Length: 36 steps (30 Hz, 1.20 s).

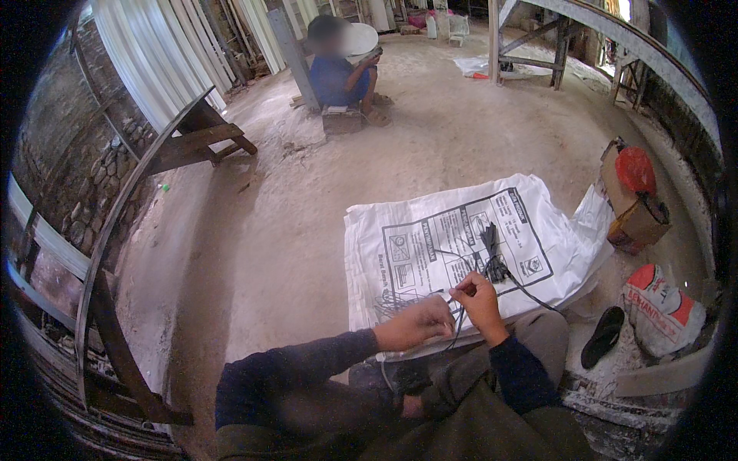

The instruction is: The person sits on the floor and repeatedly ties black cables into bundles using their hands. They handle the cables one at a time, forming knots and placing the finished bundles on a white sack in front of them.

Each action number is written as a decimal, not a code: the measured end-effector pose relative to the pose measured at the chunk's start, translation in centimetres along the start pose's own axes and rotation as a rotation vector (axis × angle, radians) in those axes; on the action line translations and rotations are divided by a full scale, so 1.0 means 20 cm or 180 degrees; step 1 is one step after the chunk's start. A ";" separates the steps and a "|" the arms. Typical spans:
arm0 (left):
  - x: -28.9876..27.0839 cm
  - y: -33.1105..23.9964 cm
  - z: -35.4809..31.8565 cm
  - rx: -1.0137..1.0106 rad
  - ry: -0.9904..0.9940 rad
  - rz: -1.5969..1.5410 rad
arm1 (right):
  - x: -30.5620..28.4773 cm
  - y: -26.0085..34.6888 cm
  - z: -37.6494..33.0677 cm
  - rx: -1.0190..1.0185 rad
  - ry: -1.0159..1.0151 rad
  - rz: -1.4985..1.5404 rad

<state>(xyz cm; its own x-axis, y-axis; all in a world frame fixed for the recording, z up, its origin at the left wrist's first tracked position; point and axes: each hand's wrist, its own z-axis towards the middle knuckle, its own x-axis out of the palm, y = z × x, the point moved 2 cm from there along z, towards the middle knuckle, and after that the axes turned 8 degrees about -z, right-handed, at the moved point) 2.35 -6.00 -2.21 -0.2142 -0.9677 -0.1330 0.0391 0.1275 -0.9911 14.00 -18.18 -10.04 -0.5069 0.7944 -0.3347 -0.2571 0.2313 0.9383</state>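
Pinching a thin black cord [460, 319], left hand [415, 323] and right hand [478, 298] seem closed on it, over the near white sack [430, 238].

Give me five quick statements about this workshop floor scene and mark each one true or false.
1. Both hands, left hand and right hand, are at the thin black cord. True.
2. The cord lies on a bare wooden board. False: it lies on a white printed sack.
3. A black sandal lies to the person's right. True.
4. The cardboard box holds something blue. False: a red bag sits on it.
5. Another person sits farther back. True.
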 end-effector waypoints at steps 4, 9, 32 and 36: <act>0.09 -0.02 0.00 0.0296 0.0363 0.0212 | 0.00 0.02 0.03 -0.0211 -0.0209 -0.0297; 0.06 -0.03 0.01 0.0349 0.0331 0.0377 | -0.02 0.08 0.05 -0.0153 -0.0228 -0.0480; -0.37 0.31 -0.12 -0.0491 -0.2271 0.1153 | 0.19 0.29 -0.16 -0.0222 0.2933 0.1110; -0.33 0.32 -0.09 -0.0585 -0.1994 0.1300 | 0.17 0.25 -0.16 -0.1003 0.2638 0.0727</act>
<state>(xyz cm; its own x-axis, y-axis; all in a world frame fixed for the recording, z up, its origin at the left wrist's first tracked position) 2.22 1.60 -7.75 0.3772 -0.7716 -0.5122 -0.1783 0.4822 -0.8578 8.46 -16.13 -6.81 -0.9700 0.1165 -0.2133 -0.2289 -0.1425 0.9630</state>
